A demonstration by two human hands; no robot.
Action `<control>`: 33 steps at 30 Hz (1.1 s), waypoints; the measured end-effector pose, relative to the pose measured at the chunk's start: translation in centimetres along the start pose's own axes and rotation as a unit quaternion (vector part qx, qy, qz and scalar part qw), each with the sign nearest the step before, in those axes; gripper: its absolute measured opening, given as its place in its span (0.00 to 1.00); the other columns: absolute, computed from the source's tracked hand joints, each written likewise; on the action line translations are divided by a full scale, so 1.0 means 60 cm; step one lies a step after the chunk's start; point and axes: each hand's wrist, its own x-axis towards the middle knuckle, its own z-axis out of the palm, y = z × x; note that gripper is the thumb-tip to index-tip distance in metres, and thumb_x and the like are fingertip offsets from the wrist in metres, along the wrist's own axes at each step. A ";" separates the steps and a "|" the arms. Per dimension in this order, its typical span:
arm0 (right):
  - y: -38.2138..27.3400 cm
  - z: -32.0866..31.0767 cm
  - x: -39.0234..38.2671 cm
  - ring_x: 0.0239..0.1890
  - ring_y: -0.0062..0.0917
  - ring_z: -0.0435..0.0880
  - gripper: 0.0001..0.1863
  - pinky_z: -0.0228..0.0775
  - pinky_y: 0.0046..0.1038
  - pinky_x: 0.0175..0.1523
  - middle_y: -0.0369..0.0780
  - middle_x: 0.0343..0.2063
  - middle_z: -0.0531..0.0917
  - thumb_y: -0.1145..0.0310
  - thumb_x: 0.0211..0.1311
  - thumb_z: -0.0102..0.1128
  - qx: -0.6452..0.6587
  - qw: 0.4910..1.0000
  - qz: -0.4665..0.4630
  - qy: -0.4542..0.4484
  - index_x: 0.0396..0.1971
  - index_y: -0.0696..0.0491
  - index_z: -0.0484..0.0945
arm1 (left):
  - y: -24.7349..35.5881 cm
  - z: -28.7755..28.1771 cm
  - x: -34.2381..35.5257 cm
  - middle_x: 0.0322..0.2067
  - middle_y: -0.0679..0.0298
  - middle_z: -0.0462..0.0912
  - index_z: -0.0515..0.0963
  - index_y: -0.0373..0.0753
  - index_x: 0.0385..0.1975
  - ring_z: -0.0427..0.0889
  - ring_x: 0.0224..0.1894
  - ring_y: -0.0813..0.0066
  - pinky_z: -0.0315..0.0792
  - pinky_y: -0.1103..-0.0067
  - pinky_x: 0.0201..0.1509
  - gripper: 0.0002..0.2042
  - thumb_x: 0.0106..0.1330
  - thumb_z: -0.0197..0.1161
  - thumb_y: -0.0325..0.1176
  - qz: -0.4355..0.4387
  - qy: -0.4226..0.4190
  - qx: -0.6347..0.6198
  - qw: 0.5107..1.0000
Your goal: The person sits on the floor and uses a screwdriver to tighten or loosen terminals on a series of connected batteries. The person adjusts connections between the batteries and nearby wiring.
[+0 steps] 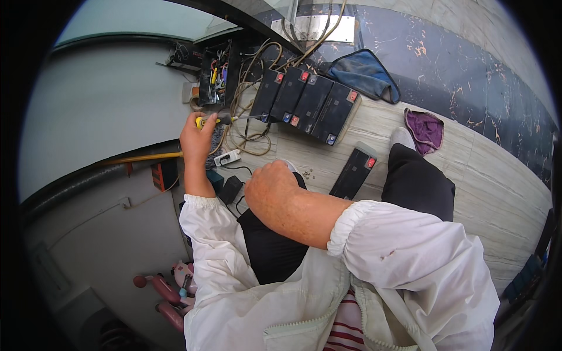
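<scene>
My left hand (197, 137) is closed round the yellow and black handle of a screwdriver (222, 120). Its thin metal shaft points right, and the tip is at the blue terminal on the near end of the leftmost black battery (266, 96). Several such batteries stand side by side in a row, with red and blue terminals on their ends. My right hand (272, 186) is over my bent knee, back upward; its fingers are hidden, so I cannot see whether it holds anything. Right of it, small metal pieces, perhaps screws (309, 174), lie scattered on the floor.
A separate black battery (354, 172) lies beside my leg. Tangled cables (249, 126) and a white power strip (227, 158) are left of the row. Farther off are a tool box (216, 79), a blue cloth (366, 76) and a purple cloth (426, 130).
</scene>
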 end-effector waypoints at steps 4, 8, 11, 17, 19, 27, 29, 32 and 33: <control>0.012 -0.018 -0.010 0.43 0.33 0.83 0.17 0.72 0.31 0.41 0.42 0.40 0.83 0.67 0.52 0.63 0.003 0.999 -0.015 0.034 0.43 0.54 0.79 | -0.005 -0.014 -0.010 0.30 0.50 0.83 0.78 0.34 0.38 0.81 0.34 0.55 0.73 0.70 0.42 0.23 0.58 0.65 0.51 -0.020 0.039 0.038 0.998; 0.036 -0.052 -0.021 0.42 0.33 0.83 0.15 0.74 0.31 0.42 0.43 0.38 0.82 0.68 0.51 0.64 0.005 0.995 0.048 0.084 0.41 0.54 0.79 | 0.001 -0.039 -0.021 0.28 0.50 0.82 0.78 0.31 0.35 0.82 0.29 0.60 0.74 0.73 0.37 0.22 0.61 0.63 0.49 -0.042 0.045 0.038 0.997; 0.060 -0.087 -0.029 0.41 0.35 0.83 0.15 0.75 0.33 0.42 0.43 0.37 0.82 0.69 0.50 0.64 0.046 0.980 0.121 0.152 0.39 0.56 0.78 | 0.013 -0.085 -0.035 0.24 0.54 0.81 0.79 0.30 0.33 0.80 0.23 0.68 0.72 0.78 0.27 0.21 0.63 0.60 0.48 -0.114 0.065 -0.076 0.989; 0.112 -0.119 -0.041 0.44 0.45 0.80 0.22 0.75 0.40 0.46 0.50 0.39 0.79 0.63 0.52 0.67 0.102 0.930 0.185 0.300 0.44 0.58 0.72 | 0.007 -0.145 -0.063 0.14 0.64 0.72 0.74 0.39 0.28 0.61 0.10 0.80 0.55 0.82 0.14 0.13 0.65 0.55 0.44 -0.184 0.119 -0.494 0.841; 0.120 -0.128 -0.049 0.46 0.44 0.80 0.29 0.74 0.38 0.48 0.51 0.43 0.78 0.62 0.50 0.69 0.124 0.934 0.167 0.291 0.50 0.57 0.70 | -0.003 -0.157 -0.069 0.13 0.65 0.71 0.74 0.40 0.28 0.61 0.10 0.80 0.54 0.82 0.15 0.14 0.65 0.54 0.45 -0.176 0.097 -0.563 0.801; 0.118 -0.128 -0.038 0.30 0.26 0.83 0.19 0.75 0.25 0.37 0.42 0.30 0.83 0.65 0.58 0.64 0.373 0.870 -0.028 0.321 0.45 0.60 0.76 | -0.021 -0.163 -0.070 0.12 0.66 0.69 0.74 0.40 0.26 0.59 0.10 0.79 0.54 0.80 0.15 0.15 0.65 0.53 0.46 -0.154 0.047 -0.606 0.779; 0.115 -0.130 -0.035 0.26 0.20 0.81 0.14 0.73 0.22 0.31 0.39 0.27 0.82 0.66 0.60 0.62 0.434 0.846 -0.044 0.306 0.41 0.61 0.77 | -0.017 -0.160 -0.069 0.12 0.66 0.69 0.74 0.40 0.26 0.59 0.10 0.79 0.54 0.80 0.15 0.15 0.65 0.53 0.46 -0.154 0.044 -0.617 0.771; 0.113 -0.141 -0.036 0.22 0.16 0.78 0.12 0.70 0.19 0.27 0.37 0.25 0.81 0.67 0.62 0.59 0.471 0.804 -0.026 0.363 0.37 0.61 0.78 | -0.031 -0.157 -0.064 0.13 0.67 0.70 0.74 0.40 0.26 0.59 0.10 0.79 0.53 0.80 0.16 0.16 0.65 0.53 0.47 -0.140 0.030 -0.630 0.764; 0.118 -0.145 -0.031 0.22 0.16 0.77 0.12 0.70 0.20 0.27 0.37 0.24 0.81 0.67 0.62 0.58 0.469 0.782 -0.008 0.410 0.37 0.61 0.78 | -0.033 -0.153 -0.061 0.14 0.67 0.70 0.74 0.40 0.27 0.61 0.11 0.79 0.55 0.81 0.16 0.16 0.66 0.53 0.48 -0.155 0.052 -0.629 0.760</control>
